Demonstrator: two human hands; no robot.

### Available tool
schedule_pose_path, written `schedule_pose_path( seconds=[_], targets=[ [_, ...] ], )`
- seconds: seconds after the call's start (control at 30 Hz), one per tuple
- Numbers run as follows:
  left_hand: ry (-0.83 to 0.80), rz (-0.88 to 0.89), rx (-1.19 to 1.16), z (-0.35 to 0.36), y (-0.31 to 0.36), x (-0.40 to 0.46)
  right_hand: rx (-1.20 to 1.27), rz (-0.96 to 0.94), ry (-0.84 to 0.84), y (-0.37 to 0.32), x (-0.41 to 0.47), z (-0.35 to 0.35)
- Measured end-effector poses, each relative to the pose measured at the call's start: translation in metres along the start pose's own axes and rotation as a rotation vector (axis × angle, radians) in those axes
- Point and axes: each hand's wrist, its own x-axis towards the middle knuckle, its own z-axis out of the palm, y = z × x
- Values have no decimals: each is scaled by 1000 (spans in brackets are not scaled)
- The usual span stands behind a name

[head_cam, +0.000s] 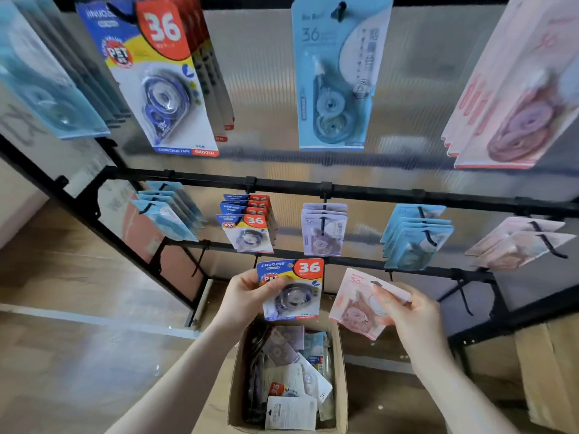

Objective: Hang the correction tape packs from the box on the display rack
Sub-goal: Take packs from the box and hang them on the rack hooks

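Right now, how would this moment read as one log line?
left hand: holds blue pack | right hand: holds pink pack | box: packs remain | neither hung yet

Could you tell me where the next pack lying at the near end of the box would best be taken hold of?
Probably by the top edge of the white pack, near its black hang hole, coming from above. It lies flat, back up, on top of the pile in the cardboard box, so that edge looks free, and the hole stays ready for a hook.
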Motion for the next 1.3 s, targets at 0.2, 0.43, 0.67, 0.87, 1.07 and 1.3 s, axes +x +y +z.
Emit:
schedule_pose_path(
  seconds=[0.2,0.43,0.67,0.87,1.07,1.3],
  targets=[
    [42,6,-22,7,11,-13,10,4,-27,-11,0,-12],
    [91,17,-14,32,18,-24,31,-31,-63,-25,7,-42],
    [91,20,5,80,16,-27,-10,-48,-11,-26,10,-102],
    [30,13,-16,119,10,-22,0,-7,57,-21,19,-141],
    [-21,-3,15,144,6,-9,-27,5,151,-14,25,-168],
    [-61,-42,63,180,3,-2,14,6,235,10,46,-206]
  ],
)
